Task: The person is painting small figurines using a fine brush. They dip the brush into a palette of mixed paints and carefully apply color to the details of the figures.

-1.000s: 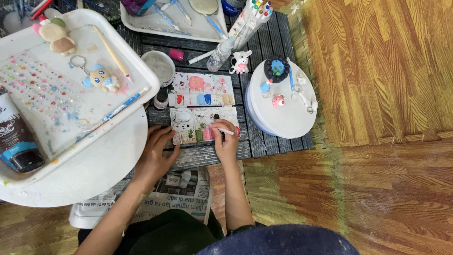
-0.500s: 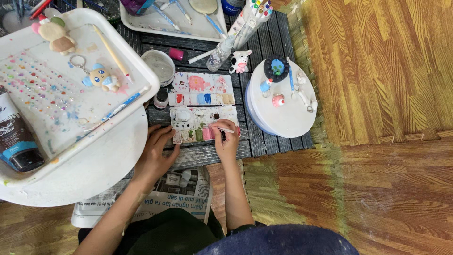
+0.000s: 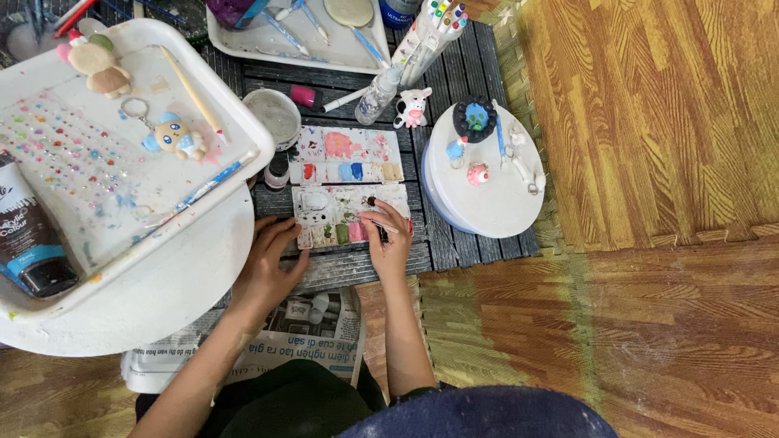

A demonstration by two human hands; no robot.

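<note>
My right hand (image 3: 388, 237) holds a thin paintbrush (image 3: 369, 220), its tip over the near paint palette (image 3: 324, 212), a white rectangular one with green, pink and dark dabs. My left hand (image 3: 270, 264) rests on that palette's left edge, fingers spread against it. A second palette (image 3: 345, 154) with pink, red and blue patches lies just beyond. Both sit on a dark slatted board (image 3: 454, 73).
A white tray (image 3: 105, 154) on a round white table holds small painted figures, a keychain, brushes and a black paint tube (image 3: 28, 235). A round white stand (image 3: 487, 174) with small figures is on the right. Behind: a cow figurine (image 3: 414, 107), markers, a small bowl (image 3: 274, 116), another tray. Newspaper (image 3: 284, 337) lies under my arms.
My right hand has shifted the brush slightly over the near palette. My left hand stays at the palette's edge.
</note>
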